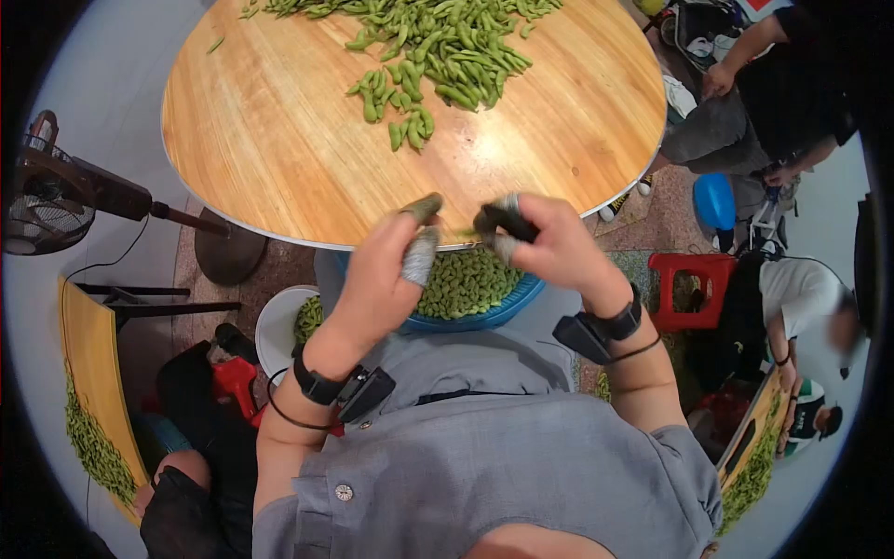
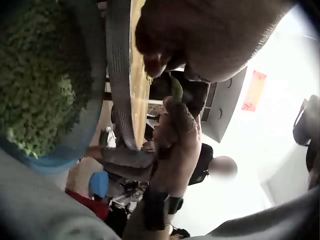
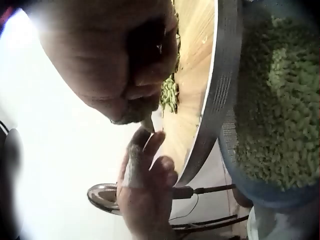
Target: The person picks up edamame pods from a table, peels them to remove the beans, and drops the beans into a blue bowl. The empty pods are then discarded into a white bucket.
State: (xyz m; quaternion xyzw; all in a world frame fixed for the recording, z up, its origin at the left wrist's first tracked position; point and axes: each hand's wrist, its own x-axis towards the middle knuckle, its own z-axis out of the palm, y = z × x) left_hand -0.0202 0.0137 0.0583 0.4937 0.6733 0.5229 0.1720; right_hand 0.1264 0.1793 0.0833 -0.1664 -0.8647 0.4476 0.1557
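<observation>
One pod (image 2: 177, 91) is pinched in the right hand (image 1: 563, 250); the left hand's (image 1: 377, 275) grip is open, the basin (image 1: 463, 323) close, likely for easy reach.

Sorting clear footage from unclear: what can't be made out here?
Floor of the blue basin, head view: under beans.
Far side of the pod pile, head view: cut off by top edge.
End of the held pod, left wrist view: inside the right hand.
Whether the left hand touches it, right wrist view: dark, small.
</observation>
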